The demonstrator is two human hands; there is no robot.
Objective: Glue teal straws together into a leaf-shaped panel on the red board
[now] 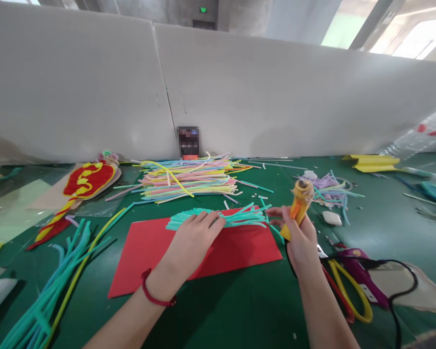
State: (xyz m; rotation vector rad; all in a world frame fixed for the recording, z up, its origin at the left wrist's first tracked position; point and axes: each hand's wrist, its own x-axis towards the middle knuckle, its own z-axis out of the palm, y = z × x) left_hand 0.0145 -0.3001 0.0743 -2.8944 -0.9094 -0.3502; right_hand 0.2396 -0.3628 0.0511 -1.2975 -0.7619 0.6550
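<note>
A bundle of teal pipe cleaners (245,216) lies across a red card (152,252) on the green tabletop. My left hand (199,232) rests over the bundle with its fingers together and curled down on it; the fingertips' undersides are hidden. In my right hand (300,237) is a yellow hot glue gun (298,206), its glue-crusted nozzle tilted upward and away from me. Fingers of that hand stretch to the left, close to the bundle's right ends; whether they touch is unclear. A black cord trails below the glue gun.
Behind the card lies a pile of multicoloured pipe cleaners (189,179). More teal pipe cleaners (63,276) are at left, beside a red and yellow decorated piece (89,182). Yellow-handled scissors (349,295), a purple power strip (363,271) and scraps (330,186) are at right. A white partition (294,97) borders the back.
</note>
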